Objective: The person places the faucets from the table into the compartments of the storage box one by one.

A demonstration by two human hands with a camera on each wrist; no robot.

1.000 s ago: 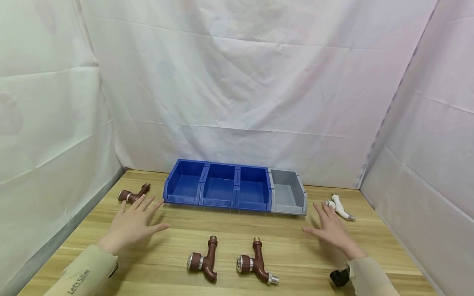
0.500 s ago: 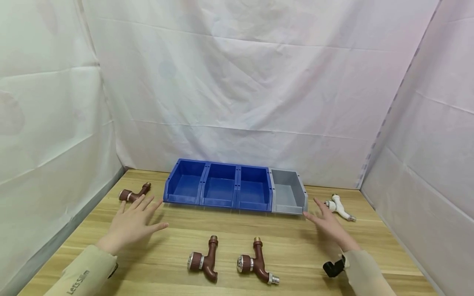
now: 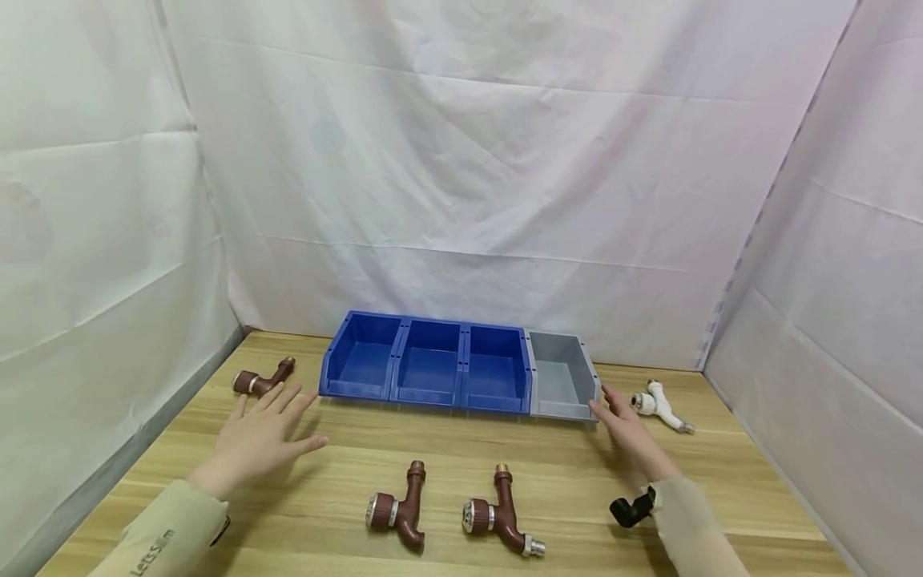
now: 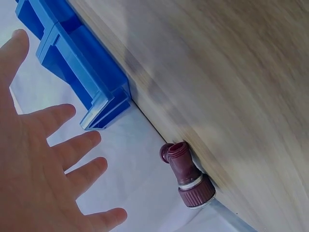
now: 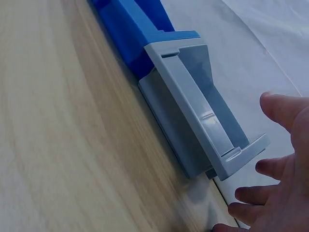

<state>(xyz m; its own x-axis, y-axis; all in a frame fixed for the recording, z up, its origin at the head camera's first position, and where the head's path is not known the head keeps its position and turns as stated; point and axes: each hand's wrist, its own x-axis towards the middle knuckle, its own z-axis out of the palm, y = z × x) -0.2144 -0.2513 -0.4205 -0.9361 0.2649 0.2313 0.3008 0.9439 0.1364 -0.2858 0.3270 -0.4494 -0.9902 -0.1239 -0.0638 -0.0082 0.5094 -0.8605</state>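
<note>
My right hand (image 3: 629,431) reaches to the front right corner of a grey storage bin (image 3: 561,383), fingers extended. In the right wrist view its thumb (image 5: 277,107) is over the bin's open side and the other fingers lie beyond the outer wall. My left hand (image 3: 258,439) is spread wide, palm down, and holds nothing. Just past its fingertips lies a brown faucet (image 3: 265,380), seen whole in the left wrist view. A white faucet (image 3: 659,405) lies to the right of my right hand.
Several blue bins (image 3: 424,394) join the grey bin in a row along the back. Two more brown faucets, one plain-spouted (image 3: 408,513) and one with a metal hose end (image 3: 506,517), lie near the front. White cloth (image 3: 461,160) hangs behind and at both sides.
My right hand has moved left from beside the white faucet to the grey bin's right corner, uncovering the faucet. The left hand has hardly moved.
</note>
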